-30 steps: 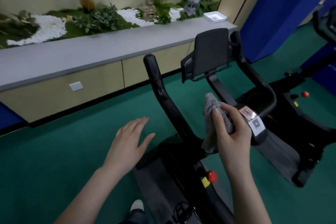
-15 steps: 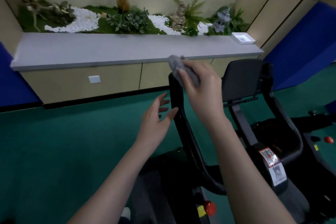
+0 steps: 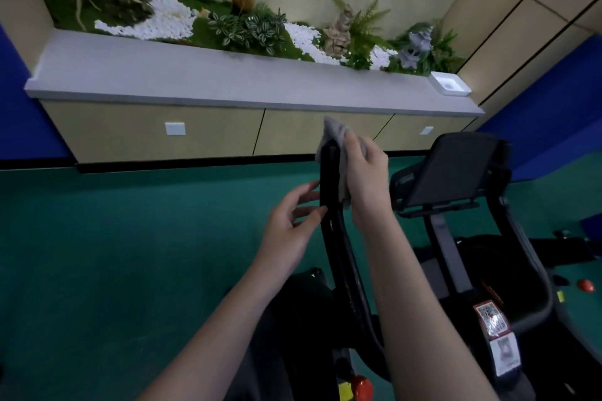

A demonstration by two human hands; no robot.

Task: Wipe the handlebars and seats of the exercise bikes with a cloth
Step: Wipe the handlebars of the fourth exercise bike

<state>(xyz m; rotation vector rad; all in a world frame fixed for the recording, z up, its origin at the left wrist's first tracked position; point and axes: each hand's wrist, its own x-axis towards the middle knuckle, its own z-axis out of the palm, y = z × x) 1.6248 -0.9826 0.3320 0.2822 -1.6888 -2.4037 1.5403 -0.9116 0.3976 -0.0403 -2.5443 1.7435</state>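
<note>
A black exercise bike stands in front of me, its left handlebar (image 3: 335,238) rising up the middle of the view. My right hand (image 3: 366,176) grips a grey cloth (image 3: 335,133) wrapped over the top end of that bar. My left hand (image 3: 290,225) is beside the bar lower down, fingers loosely spread, fingertips touching its left side. The right handlebar (image 3: 524,257) and the black console (image 3: 456,169) lie to the right. The seat is not in view.
A long grey counter (image 3: 195,75) with cabinets runs across the far side, planted with greenery and white pebbles behind it. A white tray (image 3: 449,84) sits at its right end. Green floor (image 3: 114,254) spreads left. Blue wall pads flank both sides. A red knob (image 3: 361,387) sits low on the frame.
My right hand brought the cloth from beside the central stem up to the top of the left handlebar. My left hand rose and came in against the bar.
</note>
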